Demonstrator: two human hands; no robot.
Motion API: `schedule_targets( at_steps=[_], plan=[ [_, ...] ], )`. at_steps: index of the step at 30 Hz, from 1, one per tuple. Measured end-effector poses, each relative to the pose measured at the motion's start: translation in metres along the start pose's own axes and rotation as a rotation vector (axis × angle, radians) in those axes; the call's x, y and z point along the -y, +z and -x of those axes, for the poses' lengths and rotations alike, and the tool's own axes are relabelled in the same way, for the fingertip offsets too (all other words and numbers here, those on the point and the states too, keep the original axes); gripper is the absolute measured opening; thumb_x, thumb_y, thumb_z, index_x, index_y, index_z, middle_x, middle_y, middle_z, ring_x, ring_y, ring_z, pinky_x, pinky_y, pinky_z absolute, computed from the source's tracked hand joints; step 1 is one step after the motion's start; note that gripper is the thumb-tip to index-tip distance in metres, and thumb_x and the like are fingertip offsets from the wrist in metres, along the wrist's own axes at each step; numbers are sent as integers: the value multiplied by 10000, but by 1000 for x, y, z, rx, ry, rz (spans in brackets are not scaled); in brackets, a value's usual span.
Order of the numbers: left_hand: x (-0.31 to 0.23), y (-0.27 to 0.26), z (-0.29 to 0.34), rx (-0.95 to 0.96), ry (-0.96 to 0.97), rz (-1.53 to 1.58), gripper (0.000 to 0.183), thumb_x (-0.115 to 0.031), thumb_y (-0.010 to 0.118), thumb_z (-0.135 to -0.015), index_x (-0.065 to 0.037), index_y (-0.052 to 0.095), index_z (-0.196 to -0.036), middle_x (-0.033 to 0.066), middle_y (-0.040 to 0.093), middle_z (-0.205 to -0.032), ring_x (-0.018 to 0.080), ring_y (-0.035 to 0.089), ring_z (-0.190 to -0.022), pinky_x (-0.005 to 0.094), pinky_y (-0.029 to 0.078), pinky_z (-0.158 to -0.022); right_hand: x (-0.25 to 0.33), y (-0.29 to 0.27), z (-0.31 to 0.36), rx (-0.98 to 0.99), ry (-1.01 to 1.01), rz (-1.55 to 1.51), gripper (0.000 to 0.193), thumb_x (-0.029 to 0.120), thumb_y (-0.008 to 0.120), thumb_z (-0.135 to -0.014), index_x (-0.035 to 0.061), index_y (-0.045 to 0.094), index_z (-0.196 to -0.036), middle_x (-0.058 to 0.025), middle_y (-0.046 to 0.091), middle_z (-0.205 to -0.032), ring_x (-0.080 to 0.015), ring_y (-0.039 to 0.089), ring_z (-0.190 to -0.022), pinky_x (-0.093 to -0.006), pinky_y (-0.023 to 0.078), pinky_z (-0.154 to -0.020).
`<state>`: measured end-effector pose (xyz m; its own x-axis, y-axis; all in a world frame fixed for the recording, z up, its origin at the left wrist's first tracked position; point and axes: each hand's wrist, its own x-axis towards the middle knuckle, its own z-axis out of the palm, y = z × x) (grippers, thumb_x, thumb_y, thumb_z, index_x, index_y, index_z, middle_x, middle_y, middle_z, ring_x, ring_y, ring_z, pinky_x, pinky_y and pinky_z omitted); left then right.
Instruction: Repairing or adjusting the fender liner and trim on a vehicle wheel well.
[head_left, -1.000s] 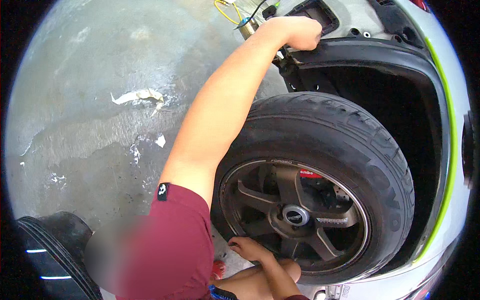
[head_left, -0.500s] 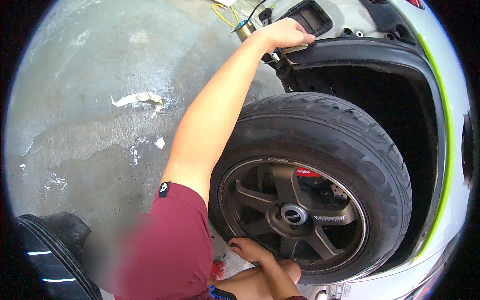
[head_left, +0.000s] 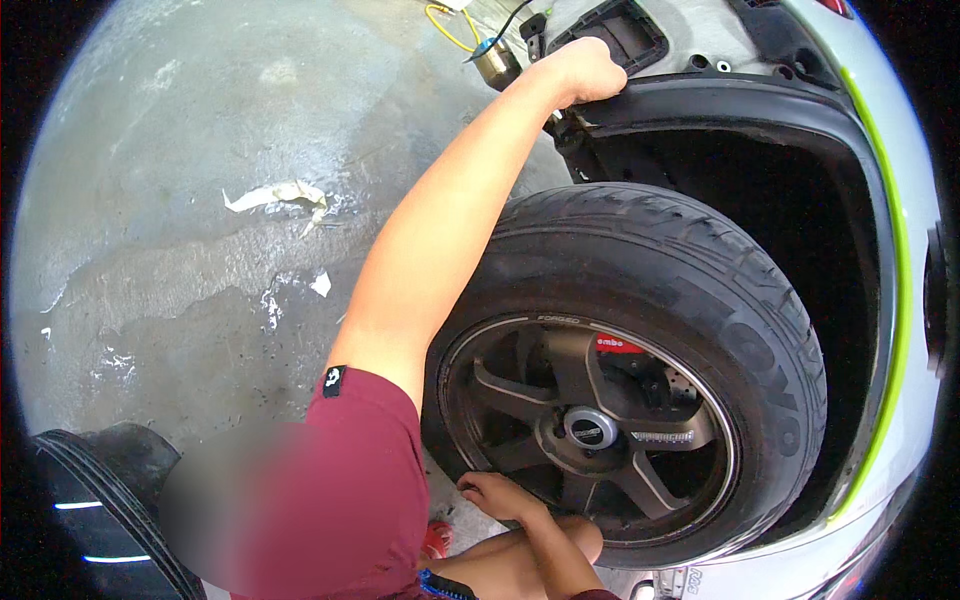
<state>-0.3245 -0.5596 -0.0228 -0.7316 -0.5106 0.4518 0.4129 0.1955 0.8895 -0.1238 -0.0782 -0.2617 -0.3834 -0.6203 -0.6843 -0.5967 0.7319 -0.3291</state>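
Note:
My left hand (head_left: 590, 72) is closed, palm down, on the black edge at the top of the wheel arch (head_left: 720, 98). Its fingers are tucked under and whatever they press or hold is hidden. That arm, in a maroon sleeve, stretches across the view past the tire (head_left: 650, 250). Low in the view, my right hand (head_left: 497, 497) hangs loosely with bent fingers beside the lower left rim of the bronze spoked wheel (head_left: 590, 430). It holds nothing that I can see, and its forearm lies by my bare knee (head_left: 575, 535).
The car's silver body panel (head_left: 910, 300) has a yellow-green strip (head_left: 900, 250) along its arch side. A metallic cylinder (head_left: 495, 65) and a yellow cord (head_left: 440, 20) sit beyond my left wrist. White scraps (head_left: 280, 195) lie on the wet concrete floor; a black ribbed object (head_left: 110, 500) stands lower left.
My left hand has slid slightly right along the arch edge and its fingers have curled under. A pale flat piece beneath them is now hidden. My right hand stays where it was.

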Motion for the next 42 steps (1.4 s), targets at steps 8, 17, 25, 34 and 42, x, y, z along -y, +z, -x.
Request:
schedule_targets(
  at_steps=[8,17,25,34,42],
  plan=[
    [4,-5,23,-33,16,19,348,-270,644,-892,58,706,-988,142,708,-900,221,656,-867,361,494,-802,4,-1,5,-4,46,3,235,187,595,-939,37,622,-1119,-198,666,-1088,-382,627,-1035,-446,490,-884],
    [8,-23,41,68,186,49,295,-292,759,-836,-30,744,-970,47,716,-859,139,638,-780,290,502,-724,4,-2,3,15,33,-11,266,198,597,-940,29,623,-1144,-200,659,-1114,-377,622,-1052,-443,486,-899],
    [13,8,54,-325,296,-52,263,-269,731,-853,-14,733,-917,72,710,-771,134,640,-705,312,513,-678,-2,-1,3,34,90,-12,265,190,596,-936,45,621,-1157,-197,664,-1115,-377,627,-1049,-448,494,-897],
    [36,14,51,-326,324,180,253,-240,747,-838,8,725,-885,114,728,-777,156,677,-706,310,526,-678,-2,-2,5,-28,46,22,269,193,596,-930,65,622,-1165,-179,670,-1132,-371,622,-1081,-455,490,-929],
    [39,10,57,-255,347,315,318,-280,748,-870,21,699,-963,79,694,-798,131,643,-721,275,514,-691,3,-6,7,-31,36,-21,263,187,596,-933,56,612,-1161,-189,665,-1121,-380,618,-1073,-461,487,-920]
  ],
)
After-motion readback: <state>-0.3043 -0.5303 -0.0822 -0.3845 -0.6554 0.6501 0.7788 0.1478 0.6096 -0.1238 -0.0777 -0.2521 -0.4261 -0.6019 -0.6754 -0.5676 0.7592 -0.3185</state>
